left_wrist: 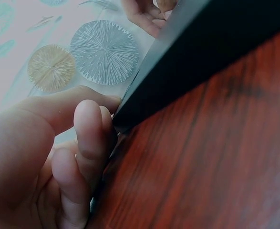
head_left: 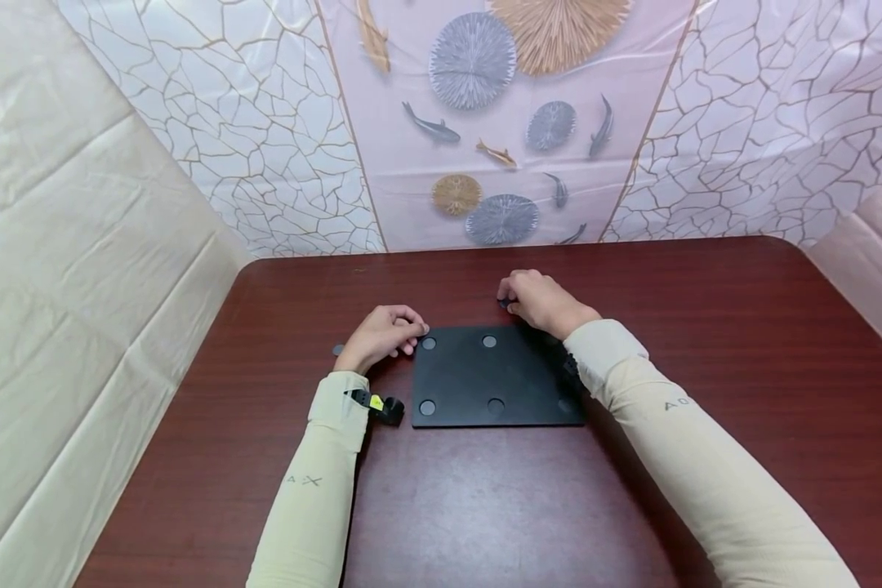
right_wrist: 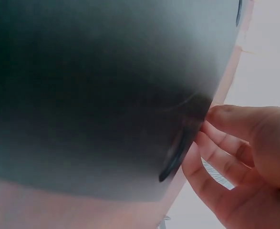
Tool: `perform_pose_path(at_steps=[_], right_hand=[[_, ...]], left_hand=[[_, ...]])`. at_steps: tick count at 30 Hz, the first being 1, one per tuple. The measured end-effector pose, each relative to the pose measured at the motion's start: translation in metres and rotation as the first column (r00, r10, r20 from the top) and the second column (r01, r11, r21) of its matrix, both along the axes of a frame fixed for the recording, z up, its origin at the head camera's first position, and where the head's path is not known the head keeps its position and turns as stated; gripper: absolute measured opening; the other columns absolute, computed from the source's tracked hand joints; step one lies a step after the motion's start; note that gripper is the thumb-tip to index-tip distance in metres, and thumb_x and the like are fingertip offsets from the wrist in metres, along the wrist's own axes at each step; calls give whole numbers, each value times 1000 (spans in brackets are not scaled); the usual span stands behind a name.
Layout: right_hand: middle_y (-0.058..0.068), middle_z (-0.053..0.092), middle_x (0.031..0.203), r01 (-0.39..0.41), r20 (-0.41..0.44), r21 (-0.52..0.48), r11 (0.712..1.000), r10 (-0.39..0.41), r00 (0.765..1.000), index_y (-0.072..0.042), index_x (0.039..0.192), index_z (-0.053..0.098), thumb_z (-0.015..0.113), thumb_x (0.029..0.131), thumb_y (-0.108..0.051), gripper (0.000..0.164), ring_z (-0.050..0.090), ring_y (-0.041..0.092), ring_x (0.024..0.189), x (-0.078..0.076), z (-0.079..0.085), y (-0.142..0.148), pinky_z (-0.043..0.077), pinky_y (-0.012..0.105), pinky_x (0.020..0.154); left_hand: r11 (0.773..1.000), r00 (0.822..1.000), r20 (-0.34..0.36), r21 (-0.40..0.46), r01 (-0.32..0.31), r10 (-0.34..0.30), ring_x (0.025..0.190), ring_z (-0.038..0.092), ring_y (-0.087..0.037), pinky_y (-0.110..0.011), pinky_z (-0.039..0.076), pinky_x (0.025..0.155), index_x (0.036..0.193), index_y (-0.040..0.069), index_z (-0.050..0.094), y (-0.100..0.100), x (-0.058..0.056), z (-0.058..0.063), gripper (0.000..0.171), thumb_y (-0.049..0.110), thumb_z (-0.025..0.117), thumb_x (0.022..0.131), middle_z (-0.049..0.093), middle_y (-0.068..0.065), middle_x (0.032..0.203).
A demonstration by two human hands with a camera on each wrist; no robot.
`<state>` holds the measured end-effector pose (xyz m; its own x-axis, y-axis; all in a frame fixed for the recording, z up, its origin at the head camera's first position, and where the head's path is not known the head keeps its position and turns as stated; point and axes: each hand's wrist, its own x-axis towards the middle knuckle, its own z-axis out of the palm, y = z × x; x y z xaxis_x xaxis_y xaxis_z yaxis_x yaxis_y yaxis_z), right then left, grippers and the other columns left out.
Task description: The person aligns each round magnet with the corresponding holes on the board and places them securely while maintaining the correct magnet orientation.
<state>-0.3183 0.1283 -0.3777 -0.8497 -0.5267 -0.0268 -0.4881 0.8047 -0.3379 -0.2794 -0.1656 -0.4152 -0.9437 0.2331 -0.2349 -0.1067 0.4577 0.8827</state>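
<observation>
A flat black board (head_left: 459, 380) with several round spots lies on the table. Some spots look light grey, others nearly as dark as the board. My left hand (head_left: 385, 335) is at the board's far left corner, its thumb and fingertips pinching the edge, other fingers curled in the left wrist view. Just beyond the far edge, my right hand (head_left: 547, 302) pinches a small dark disc (head_left: 503, 303) between thumb and fingers. In the right wrist view the board (right_wrist: 82, 95) fills much of the picture and the disc cannot be told apart.
A small grey disc (head_left: 338, 349) lies on the brown wooden table (head_left: 485, 506), left of the board beside my left wrist. Patterned sheeting (head_left: 287, 139) hangs behind the table's far edge, and a pale cloth (head_left: 81, 327) hangs along the left side.
</observation>
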Motion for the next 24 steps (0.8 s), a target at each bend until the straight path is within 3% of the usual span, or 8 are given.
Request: perform_pose_path(at_steps=[14, 24], right_hand=[[21, 69, 117, 54, 30, -21, 998, -54, 998, 2, 116, 72, 68, 100, -1, 17, 67, 34, 109, -2, -6, 1, 55, 50, 100], [19, 72, 113, 20, 59, -67, 998, -16, 998, 1, 124, 68, 65, 102, -6, 24, 68, 31, 102, -3, -1, 3, 57, 47, 94]], left_hand=[[1000, 1000, 4, 3, -1, 1, 60, 63, -10, -23, 45, 56, 106, 9, 74, 1, -1, -4, 13, 22, 70, 102, 66, 2, 70], [1000, 1000, -10, 2, 4, -4, 60, 62, -10, -23, 45, 56, 106, 9, 73, -1, -2, -3, 14, 22, 69, 102, 65, 1, 70]])
